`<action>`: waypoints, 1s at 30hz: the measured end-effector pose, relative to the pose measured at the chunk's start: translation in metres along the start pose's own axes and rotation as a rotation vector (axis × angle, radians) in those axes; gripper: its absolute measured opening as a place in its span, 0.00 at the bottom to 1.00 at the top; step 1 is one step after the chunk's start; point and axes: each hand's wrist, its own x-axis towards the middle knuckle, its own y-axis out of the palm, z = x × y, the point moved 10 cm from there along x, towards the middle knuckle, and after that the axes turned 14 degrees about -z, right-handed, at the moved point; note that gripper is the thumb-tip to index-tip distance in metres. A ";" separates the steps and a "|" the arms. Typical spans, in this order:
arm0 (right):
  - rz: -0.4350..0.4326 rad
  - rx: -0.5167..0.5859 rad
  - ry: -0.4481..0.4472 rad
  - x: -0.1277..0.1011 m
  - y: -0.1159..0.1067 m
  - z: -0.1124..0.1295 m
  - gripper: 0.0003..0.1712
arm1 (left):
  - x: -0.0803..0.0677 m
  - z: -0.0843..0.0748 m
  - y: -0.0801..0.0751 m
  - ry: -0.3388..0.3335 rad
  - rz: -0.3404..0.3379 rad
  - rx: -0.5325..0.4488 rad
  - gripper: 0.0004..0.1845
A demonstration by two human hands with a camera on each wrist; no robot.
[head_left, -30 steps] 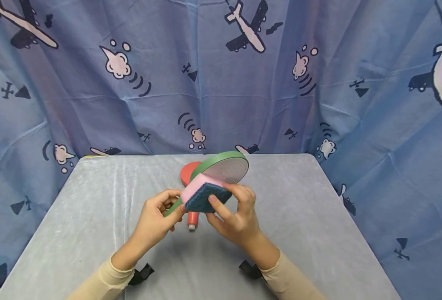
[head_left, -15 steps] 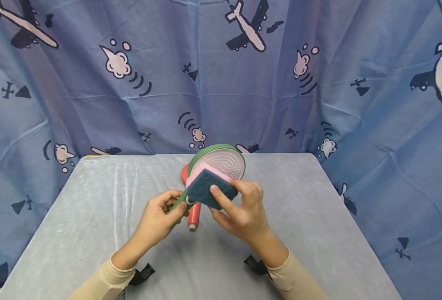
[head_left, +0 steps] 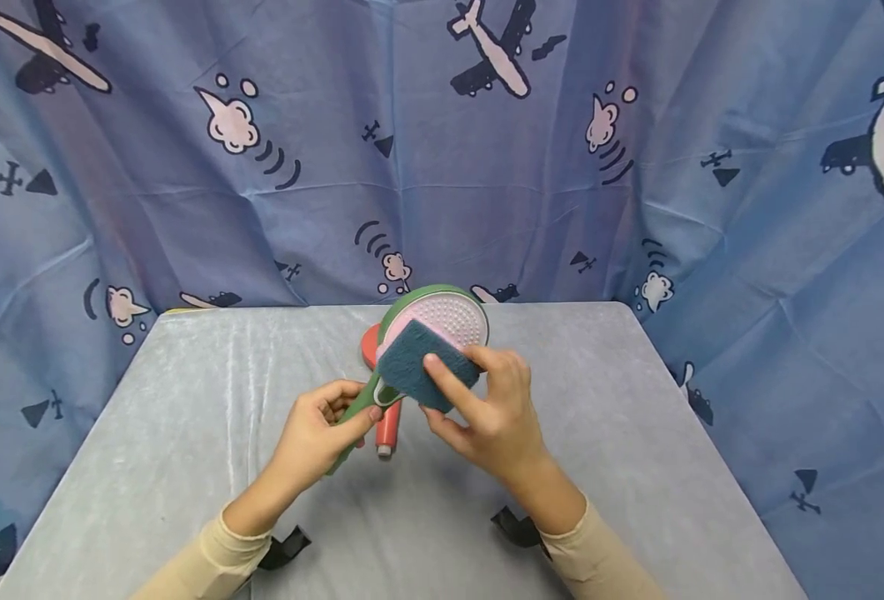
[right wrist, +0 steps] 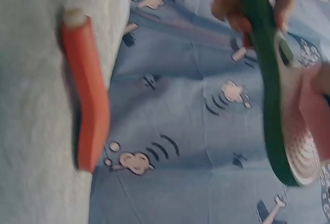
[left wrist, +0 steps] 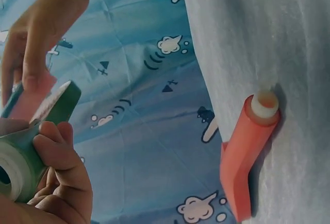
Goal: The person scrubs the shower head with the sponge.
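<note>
My left hand [head_left: 322, 429] grips the handle of a green shower head [head_left: 452, 310], its pale nozzle face tilted up toward the head camera. Between fingers and thumb, my right hand [head_left: 490, 412] pinches a sponge [head_left: 419, 362] with a dark teal scouring side and a pink foam side. The foam lies against the nozzle face, covering its lower part. Behind and below them a red shower head [head_left: 387, 429] lies on the table, partly hidden. In the left wrist view its handle end [left wrist: 265, 103] shows a pale threaded-looking fitting.
A grey cloth covers the table [head_left: 599, 467]. Blue curtains [head_left: 322, 158] with printed planes hang behind it and on both sides. Black straps [head_left: 284, 548] show at both wrists.
The sponge in my right hand has slid up and slightly right over the green shower head. The shower head has turned its nozzle face more toward the camera, showing more of its handle.
</note>
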 end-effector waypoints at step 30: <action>0.122 0.078 -0.034 0.005 0.004 -0.004 0.27 | 0.002 0.010 -0.010 -0.147 -0.011 0.016 0.13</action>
